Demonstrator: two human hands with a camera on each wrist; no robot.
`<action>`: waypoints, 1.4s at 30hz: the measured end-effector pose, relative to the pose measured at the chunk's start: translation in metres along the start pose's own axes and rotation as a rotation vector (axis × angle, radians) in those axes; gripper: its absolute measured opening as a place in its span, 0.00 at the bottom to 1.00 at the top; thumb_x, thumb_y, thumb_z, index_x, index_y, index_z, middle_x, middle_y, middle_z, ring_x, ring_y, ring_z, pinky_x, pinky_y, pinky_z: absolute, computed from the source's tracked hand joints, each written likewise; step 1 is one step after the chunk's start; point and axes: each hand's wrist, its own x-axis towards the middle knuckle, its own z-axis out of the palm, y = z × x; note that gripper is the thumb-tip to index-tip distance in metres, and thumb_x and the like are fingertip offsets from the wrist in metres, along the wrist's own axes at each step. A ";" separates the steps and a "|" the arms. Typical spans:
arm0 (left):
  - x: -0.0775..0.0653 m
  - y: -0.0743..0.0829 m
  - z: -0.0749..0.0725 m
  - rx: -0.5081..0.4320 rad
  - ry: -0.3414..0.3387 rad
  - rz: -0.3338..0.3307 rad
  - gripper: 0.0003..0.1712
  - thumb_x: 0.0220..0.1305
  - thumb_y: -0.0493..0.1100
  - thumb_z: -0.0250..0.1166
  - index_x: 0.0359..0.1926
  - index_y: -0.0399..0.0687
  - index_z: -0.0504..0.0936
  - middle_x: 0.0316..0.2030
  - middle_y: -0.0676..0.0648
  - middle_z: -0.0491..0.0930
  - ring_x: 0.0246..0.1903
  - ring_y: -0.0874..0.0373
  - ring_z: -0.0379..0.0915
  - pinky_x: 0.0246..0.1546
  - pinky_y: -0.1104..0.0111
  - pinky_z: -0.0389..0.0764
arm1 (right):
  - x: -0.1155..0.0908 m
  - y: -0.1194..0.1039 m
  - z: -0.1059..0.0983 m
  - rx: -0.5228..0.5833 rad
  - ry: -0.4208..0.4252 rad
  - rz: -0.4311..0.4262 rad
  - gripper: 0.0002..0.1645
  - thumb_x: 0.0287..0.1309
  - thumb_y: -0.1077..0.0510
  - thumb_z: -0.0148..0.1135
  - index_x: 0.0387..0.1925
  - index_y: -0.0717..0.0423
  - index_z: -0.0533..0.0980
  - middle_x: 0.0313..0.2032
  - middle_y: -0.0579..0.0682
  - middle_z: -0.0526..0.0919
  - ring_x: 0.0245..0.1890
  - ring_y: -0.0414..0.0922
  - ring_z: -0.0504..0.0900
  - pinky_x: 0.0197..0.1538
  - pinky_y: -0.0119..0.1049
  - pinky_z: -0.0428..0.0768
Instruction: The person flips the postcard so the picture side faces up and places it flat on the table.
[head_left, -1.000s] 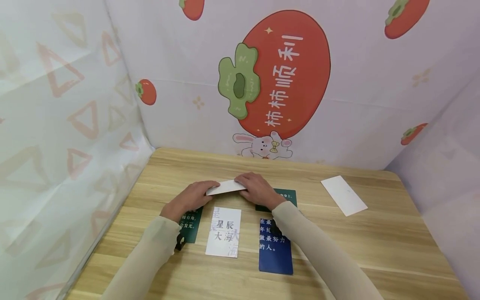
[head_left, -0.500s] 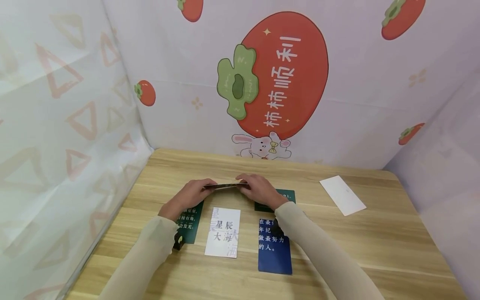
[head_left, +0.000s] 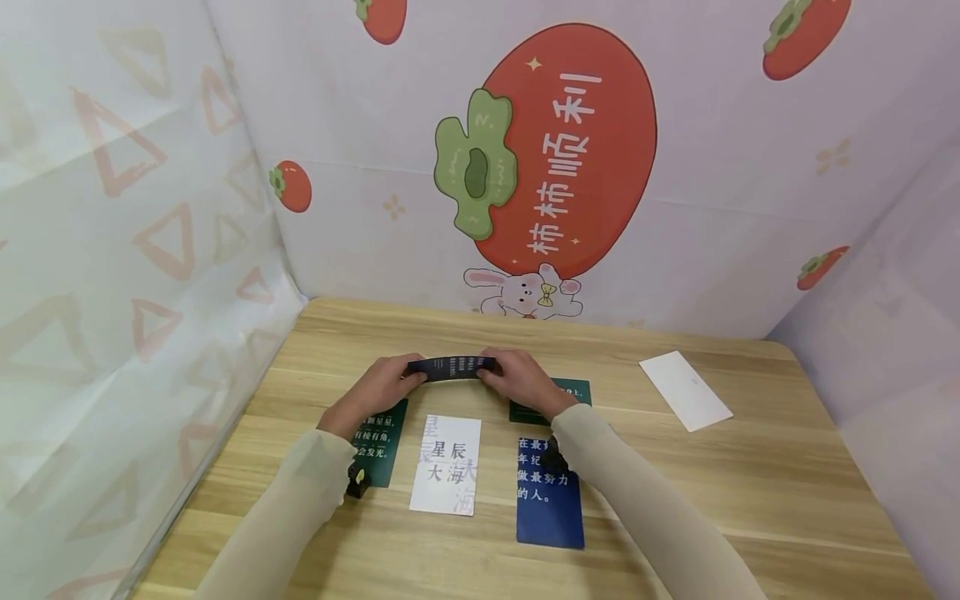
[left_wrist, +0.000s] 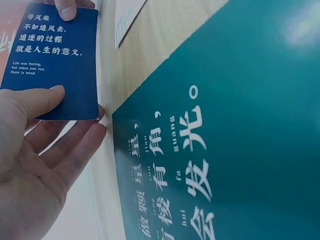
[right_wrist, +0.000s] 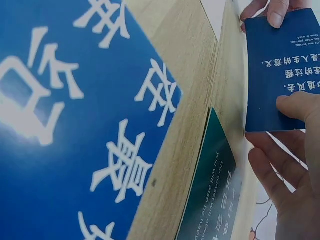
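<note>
Wood-grain surface (head_left: pixel 735 492) before a pale, fruit-printed backdrop (head_left: pixel 360 258). Raised over the far part: navy card (head_left: pixel 448 368), pinched at one end by the left grip (head_left: pixel 375 387), at the other by the right grip (head_left: pixel 522 379), closed down to its thickness. Best handled, probably, with light, level pressure, to avoid creasing. Nearby: lettered white card (head_left: pixel 442 492) between the arms (head_left: pixel 277 508); left green card (head_left: pixel 384 442), blue card (head_left: pixel 551 527) and right green card (head_left: pixel 574 393), partly blocked by them. Well apart, to the right: plainer white card (head_left: pixel 684 392).

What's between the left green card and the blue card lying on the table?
A white card, with bare wood either side, as the head view shows.
</note>
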 end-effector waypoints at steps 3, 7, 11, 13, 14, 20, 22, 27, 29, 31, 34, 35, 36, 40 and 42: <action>0.000 0.000 0.000 -0.038 -0.003 -0.019 0.16 0.82 0.42 0.62 0.64 0.44 0.84 0.52 0.42 0.89 0.42 0.53 0.79 0.48 0.58 0.81 | -0.001 0.001 0.000 0.041 -0.005 0.021 0.08 0.79 0.53 0.65 0.52 0.50 0.84 0.39 0.47 0.84 0.38 0.44 0.81 0.43 0.37 0.79; 0.000 -0.001 0.001 -0.087 -0.003 -0.036 0.19 0.82 0.42 0.64 0.67 0.44 0.81 0.56 0.40 0.89 0.46 0.52 0.81 0.53 0.54 0.83 | -0.002 0.001 0.000 0.074 -0.005 0.045 0.12 0.79 0.53 0.65 0.56 0.51 0.83 0.41 0.48 0.85 0.40 0.45 0.81 0.45 0.37 0.80; -0.001 0.001 0.003 -0.141 0.002 -0.040 0.21 0.82 0.44 0.64 0.70 0.46 0.78 0.59 0.39 0.88 0.51 0.50 0.83 0.57 0.51 0.84 | -0.003 0.002 0.001 0.111 -0.010 0.071 0.16 0.79 0.53 0.65 0.62 0.52 0.81 0.46 0.49 0.87 0.43 0.46 0.82 0.50 0.39 0.83; -0.001 0.002 0.003 -0.176 0.002 -0.047 0.22 0.83 0.45 0.63 0.71 0.47 0.75 0.61 0.38 0.86 0.54 0.48 0.84 0.57 0.51 0.84 | -0.004 0.002 0.001 0.145 -0.016 0.080 0.18 0.79 0.53 0.65 0.64 0.52 0.80 0.50 0.50 0.88 0.45 0.46 0.83 0.54 0.41 0.86; -0.002 0.003 0.003 -0.192 0.004 -0.053 0.23 0.83 0.45 0.62 0.72 0.48 0.73 0.61 0.38 0.86 0.55 0.48 0.85 0.56 0.51 0.84 | -0.004 0.002 0.001 0.161 -0.020 0.083 0.19 0.79 0.52 0.64 0.65 0.52 0.79 0.52 0.51 0.89 0.46 0.46 0.84 0.56 0.42 0.87; -0.003 0.008 -0.001 -0.219 0.029 -0.090 0.25 0.85 0.45 0.59 0.75 0.50 0.66 0.62 0.34 0.85 0.57 0.43 0.86 0.55 0.49 0.86 | -0.003 0.001 0.001 0.257 -0.026 0.092 0.23 0.80 0.53 0.64 0.69 0.51 0.77 0.58 0.52 0.89 0.49 0.45 0.86 0.62 0.46 0.87; -0.003 0.008 -0.001 -0.223 0.035 -0.102 0.25 0.85 0.44 0.60 0.75 0.50 0.65 0.63 0.33 0.85 0.58 0.43 0.86 0.55 0.49 0.86 | -0.004 0.001 0.001 0.274 -0.027 0.092 0.23 0.79 0.53 0.65 0.70 0.51 0.77 0.58 0.52 0.90 0.50 0.45 0.86 0.61 0.46 0.87; -0.003 0.009 0.001 -0.280 0.042 -0.110 0.29 0.83 0.40 0.61 0.77 0.51 0.62 0.62 0.31 0.85 0.55 0.42 0.88 0.48 0.54 0.90 | -0.004 0.001 0.002 0.310 -0.030 0.108 0.25 0.80 0.53 0.64 0.73 0.49 0.75 0.57 0.51 0.90 0.49 0.44 0.86 0.60 0.44 0.86; -0.003 0.009 0.002 -0.304 0.044 -0.108 0.29 0.82 0.38 0.62 0.77 0.50 0.62 0.62 0.30 0.84 0.52 0.42 0.89 0.43 0.57 0.91 | -0.004 0.001 0.002 0.326 -0.024 0.114 0.27 0.80 0.52 0.64 0.74 0.48 0.74 0.56 0.50 0.90 0.49 0.44 0.86 0.60 0.43 0.86; -0.003 0.009 0.003 -0.307 0.048 -0.114 0.27 0.81 0.38 0.63 0.75 0.49 0.66 0.61 0.31 0.84 0.48 0.45 0.90 0.41 0.59 0.91 | -0.004 0.002 0.002 0.338 -0.013 0.118 0.28 0.80 0.52 0.64 0.75 0.48 0.72 0.54 0.51 0.90 0.48 0.45 0.85 0.59 0.43 0.85; -0.004 0.009 0.004 -0.304 0.045 -0.121 0.22 0.81 0.39 0.64 0.71 0.46 0.72 0.57 0.33 0.85 0.43 0.50 0.89 0.40 0.60 0.91 | -0.003 0.003 0.001 0.348 0.014 0.127 0.29 0.80 0.52 0.64 0.76 0.48 0.71 0.51 0.52 0.89 0.47 0.47 0.84 0.55 0.41 0.83; -0.004 0.008 0.004 -0.299 0.043 -0.123 0.20 0.81 0.39 0.63 0.69 0.46 0.74 0.56 0.33 0.85 0.41 0.52 0.89 0.40 0.60 0.90 | -0.003 0.003 0.001 0.352 0.023 0.134 0.30 0.80 0.52 0.64 0.77 0.47 0.71 0.50 0.52 0.88 0.46 0.47 0.83 0.53 0.41 0.83; -0.003 0.008 0.004 -0.294 0.041 -0.128 0.19 0.82 0.40 0.63 0.68 0.45 0.76 0.55 0.34 0.86 0.40 0.53 0.88 0.40 0.60 0.90 | -0.003 0.003 0.000 0.359 0.031 0.141 0.29 0.80 0.52 0.64 0.77 0.46 0.71 0.49 0.52 0.87 0.46 0.48 0.82 0.51 0.41 0.82; -0.003 0.008 0.005 -0.308 0.036 -0.135 0.21 0.81 0.40 0.64 0.70 0.45 0.77 0.53 0.36 0.85 0.37 0.55 0.87 0.40 0.61 0.91 | -0.003 0.004 0.000 0.381 0.056 0.163 0.28 0.80 0.53 0.64 0.76 0.45 0.72 0.47 0.53 0.85 0.45 0.48 0.81 0.48 0.39 0.80; -0.002 0.009 0.005 -0.314 0.034 -0.135 0.23 0.81 0.40 0.64 0.72 0.46 0.76 0.54 0.36 0.84 0.37 0.55 0.86 0.40 0.62 0.91 | -0.002 0.004 0.000 0.387 0.066 0.162 0.27 0.80 0.53 0.63 0.75 0.45 0.73 0.46 0.53 0.85 0.44 0.48 0.81 0.47 0.39 0.80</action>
